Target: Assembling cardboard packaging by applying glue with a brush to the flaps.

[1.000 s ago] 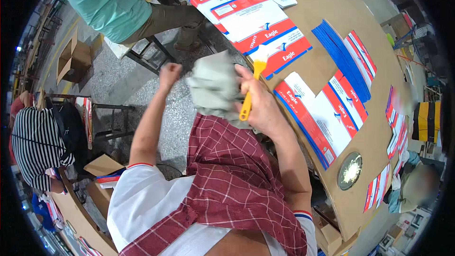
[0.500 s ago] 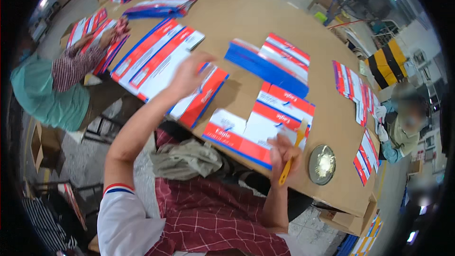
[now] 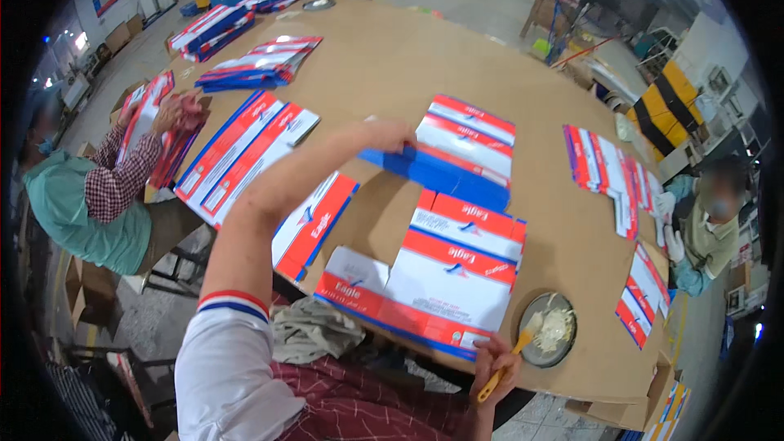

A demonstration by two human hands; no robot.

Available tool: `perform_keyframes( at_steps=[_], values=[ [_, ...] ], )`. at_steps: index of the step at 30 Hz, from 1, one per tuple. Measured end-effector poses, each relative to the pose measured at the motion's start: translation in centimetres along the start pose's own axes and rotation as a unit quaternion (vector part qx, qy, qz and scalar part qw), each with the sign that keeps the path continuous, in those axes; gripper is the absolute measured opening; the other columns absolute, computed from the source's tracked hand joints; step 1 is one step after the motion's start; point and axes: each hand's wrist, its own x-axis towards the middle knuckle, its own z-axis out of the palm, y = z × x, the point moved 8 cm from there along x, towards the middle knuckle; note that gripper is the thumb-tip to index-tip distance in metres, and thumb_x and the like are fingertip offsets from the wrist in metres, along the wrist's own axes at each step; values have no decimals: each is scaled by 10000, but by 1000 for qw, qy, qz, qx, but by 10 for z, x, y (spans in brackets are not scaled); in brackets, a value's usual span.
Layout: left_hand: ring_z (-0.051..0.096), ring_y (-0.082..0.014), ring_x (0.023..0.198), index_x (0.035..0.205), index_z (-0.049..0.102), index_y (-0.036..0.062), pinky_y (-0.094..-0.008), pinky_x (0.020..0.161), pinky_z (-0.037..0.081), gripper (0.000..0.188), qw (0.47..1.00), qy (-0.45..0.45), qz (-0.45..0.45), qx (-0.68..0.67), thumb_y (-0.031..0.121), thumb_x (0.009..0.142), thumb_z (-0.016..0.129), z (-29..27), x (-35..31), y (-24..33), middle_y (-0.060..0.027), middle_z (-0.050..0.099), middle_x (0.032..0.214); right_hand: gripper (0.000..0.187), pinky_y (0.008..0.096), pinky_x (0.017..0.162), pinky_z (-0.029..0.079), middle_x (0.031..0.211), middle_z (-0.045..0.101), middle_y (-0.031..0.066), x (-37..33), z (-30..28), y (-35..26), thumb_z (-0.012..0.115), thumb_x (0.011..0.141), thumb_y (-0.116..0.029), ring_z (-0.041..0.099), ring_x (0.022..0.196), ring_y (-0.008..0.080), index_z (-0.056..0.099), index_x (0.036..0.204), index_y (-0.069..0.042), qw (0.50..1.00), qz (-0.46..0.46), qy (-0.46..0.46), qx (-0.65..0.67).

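My left hand (image 3: 394,137) reaches across the table, fingers curled at the left end of a stack of flat cartons (image 3: 465,143) in red, white and blue; its fingertips are partly hidden. In my right hand (image 3: 496,366) is a yellow-handled brush (image 3: 508,369). The brush's bristles rest at the left side of a round dark dish (image 3: 532,350) holding whitish paste (image 3: 557,328). Between my hands, an unfolded carton (image 3: 449,294) lies flat along the near table edge, with its lower right corner beside my right hand.
More flat cartons (image 3: 245,151) lie left of my arm, one part under it. Across the brown table (image 3: 384,57), further carton piles (image 3: 261,64) stand far left. A co-worker in green (image 3: 90,204) handles cartons at left; another person (image 3: 706,220) works at right. An open box (image 3: 633,408) sits below the right edge.
My left hand has gone from above the left cartons to the far stack. My right hand has brought the brush from upright down to the dish. The view has shifted.
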Motion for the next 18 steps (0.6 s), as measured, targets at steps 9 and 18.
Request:
perform_keyframes(
  at_steps=[9, 18],
  values=[
    [549, -317, 963, 1014, 578, 70, -403, 802, 443, 507, 971, 232, -55, -14, 351, 626, 744, -17, -29, -14, -120, 611, 952, 296, 301, 744, 479, 1049, 577, 201, 8, 26, 5, 556, 788, 76, 628, 802, 206, 307, 758, -82, 998, -47, 1, -43],
    [597, -277, 765, 914, 592, 59, -382, 643, 484, 236, 957, 227, -47, 174, 228, 753, 623, -59, -65, 41, -106, 614, 806, 301, 289, 713, 486, 1064, 572, 180, -10, 16, -2, 542, 797, 96, 593, 774, 168, 301, 766, -82, 996, -30, 7, -84]
  ],
)
